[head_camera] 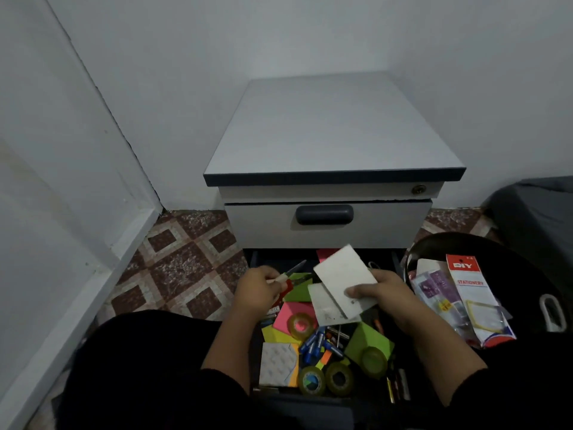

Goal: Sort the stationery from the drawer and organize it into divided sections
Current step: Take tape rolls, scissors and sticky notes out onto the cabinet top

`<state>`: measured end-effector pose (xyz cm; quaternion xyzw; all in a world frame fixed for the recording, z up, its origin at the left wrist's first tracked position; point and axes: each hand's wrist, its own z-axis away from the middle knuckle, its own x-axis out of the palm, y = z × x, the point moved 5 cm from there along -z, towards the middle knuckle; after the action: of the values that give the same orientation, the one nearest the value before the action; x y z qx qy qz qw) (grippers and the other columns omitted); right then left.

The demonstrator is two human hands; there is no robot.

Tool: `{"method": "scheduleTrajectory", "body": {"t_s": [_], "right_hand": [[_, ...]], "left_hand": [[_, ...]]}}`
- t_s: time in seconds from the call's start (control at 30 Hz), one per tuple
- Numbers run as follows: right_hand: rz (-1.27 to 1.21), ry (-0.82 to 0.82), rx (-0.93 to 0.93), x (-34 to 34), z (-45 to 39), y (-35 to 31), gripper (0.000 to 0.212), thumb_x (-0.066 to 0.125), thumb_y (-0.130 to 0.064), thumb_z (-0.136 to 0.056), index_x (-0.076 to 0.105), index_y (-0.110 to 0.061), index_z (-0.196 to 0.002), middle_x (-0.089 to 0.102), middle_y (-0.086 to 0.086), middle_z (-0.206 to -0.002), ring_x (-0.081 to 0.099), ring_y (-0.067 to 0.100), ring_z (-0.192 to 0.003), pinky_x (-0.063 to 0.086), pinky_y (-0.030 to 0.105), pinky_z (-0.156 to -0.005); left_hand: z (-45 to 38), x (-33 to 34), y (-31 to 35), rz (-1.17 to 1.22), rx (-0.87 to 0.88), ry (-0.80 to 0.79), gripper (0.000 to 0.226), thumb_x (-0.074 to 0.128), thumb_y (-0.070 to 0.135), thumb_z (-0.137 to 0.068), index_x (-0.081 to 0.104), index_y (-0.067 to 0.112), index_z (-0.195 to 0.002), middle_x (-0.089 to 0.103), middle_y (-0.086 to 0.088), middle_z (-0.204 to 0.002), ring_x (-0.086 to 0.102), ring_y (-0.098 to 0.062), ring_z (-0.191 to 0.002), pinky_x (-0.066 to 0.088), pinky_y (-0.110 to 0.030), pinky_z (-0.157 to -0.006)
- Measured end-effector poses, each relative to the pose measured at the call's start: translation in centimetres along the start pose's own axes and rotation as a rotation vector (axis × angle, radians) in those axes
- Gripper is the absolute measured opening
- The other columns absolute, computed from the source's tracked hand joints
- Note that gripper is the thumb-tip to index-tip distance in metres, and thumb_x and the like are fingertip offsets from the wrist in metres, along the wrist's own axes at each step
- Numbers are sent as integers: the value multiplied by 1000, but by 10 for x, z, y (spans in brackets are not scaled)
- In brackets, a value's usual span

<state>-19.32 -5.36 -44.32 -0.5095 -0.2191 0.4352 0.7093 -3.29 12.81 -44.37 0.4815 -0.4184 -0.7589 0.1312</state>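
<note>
The lower drawer [395, 259] of a grey cabinet stands pulled out and is full of mixed stationery. My left hand [259, 290] grips a pair of scissors [294, 270] with pale and red handles, blades pointing up and right. My right hand [379, 291] pinches a white card [344, 274] above another white card [325, 305]. Below the hands lie coloured sticky notes [286, 313], several clear tape rolls [339, 378], blue pens [313, 342] and a white sheet of foam pads [277, 363].
A black basket [527, 274] with a white handle stands right of the drawer and holds plastic stationery packets [471, 293]. The closed upper drawer [325, 225] and cabinet top [328, 128] rise behind. Patterned floor tiles [183, 262] and a wall lie to the left.
</note>
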Motion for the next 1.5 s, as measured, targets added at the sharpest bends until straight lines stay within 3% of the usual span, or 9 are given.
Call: {"method": "scheduleTrajectory", "body": {"t_s": [0.17, 0.43, 0.5, 0.6, 0.7, 0.83, 1.03, 1.27, 1.5], "right_hand": [[-203, 81, -185, -8, 23, -54, 32, 76, -3, -71, 68, -9, -101, 74, 12, -96, 69, 30, -84, 54, 42, -77], [-441, 155, -463, -36, 32, -179, 28, 63, -1, -84, 56, -12, -109, 70, 6, -102, 70, 21, -89, 59, 37, -70], [-420, 206, -445, -45, 11, -199, 31, 64, -3, -86, 53, -9, -115, 68, 6, -106, 69, 23, -92, 58, 38, -70], [-385, 292, -368, -51, -33, -215, 40, 65, -4, -85, 50, -3, -122, 64, 12, -113, 66, 28, -96, 58, 38, -68], [-371, 377, -305, -52, -66, -222, 47, 65, -7, -80, 47, 1, -123, 59, 14, -118, 63, 28, -97, 57, 40, -73], [-27, 564, -381, -59, -89, -239, 45, 59, -14, -87, 41, -6, -127, 51, 5, -116, 49, 18, -94, 39, 27, -66], [286, 672, -356, -59, -122, -256, 43, 56, -23, -88, 41, -5, -123, 57, 10, -117, 50, 25, -92, 36, 31, -71], [535, 742, -310, -61, -149, -269, 43, 55, -35, -87, 46, -5, -117, 61, 12, -111, 56, 33, -103, 34, 31, -69], [577, 811, -369, -58, -143, -270, 47, 52, -40, -90, 50, -8, -125, 49, 14, -126, 41, 31, -119, 35, 35, -80]], "left_hand": [[20, -48, 49, 347, 105, 27, 5, 70, 16, -84, 71, 14, -89, 71, -6, -88, 65, -17, -83, 51, -30, -75], [10, -113, 150, 587, 267, 215, 15, 59, 22, -94, 69, 11, -90, 72, -7, -77, 64, -10, -61, 53, -21, -56], [-12, -117, 169, 524, 232, 261, 21, 51, 20, -99, 67, 9, -93, 71, -6, -83, 65, -7, -61, 50, -15, -52], [-53, -107, 189, 416, 149, 254, 27, 41, 18, -100, 64, 5, -97, 68, -10, -92, 65, -16, -78, 53, -26, -65], [-86, -94, 202, 337, 124, 264, 20, 40, 14, -98, 59, 9, -92, 61, -7, -90, 56, -13, -72, 42, -21, -56], [-117, -86, 214, 198, 176, 336, 26, 40, 23, -100, 56, 4, -109, 58, -9, -105, 49, -12, -70, 34, -21, -51], [-164, -75, 232, -193, 158, 429, 37, 32, 31, -102, 53, 3, -112, 52, -14, -117, 50, -28, -103, 40, -34, -88], [-196, -71, 239, -400, 128, 445, 34, 45, 24, -97, 46, 3, -124, 45, -15, -128, 44, -29, -116, 36, -34, -96], [-197, -71, 238, -412, 154, 451, 32, 42, 26, -98, 48, 4, -121, 47, -13, -125, 44, -29, -114, 36, -36, -95]]}}
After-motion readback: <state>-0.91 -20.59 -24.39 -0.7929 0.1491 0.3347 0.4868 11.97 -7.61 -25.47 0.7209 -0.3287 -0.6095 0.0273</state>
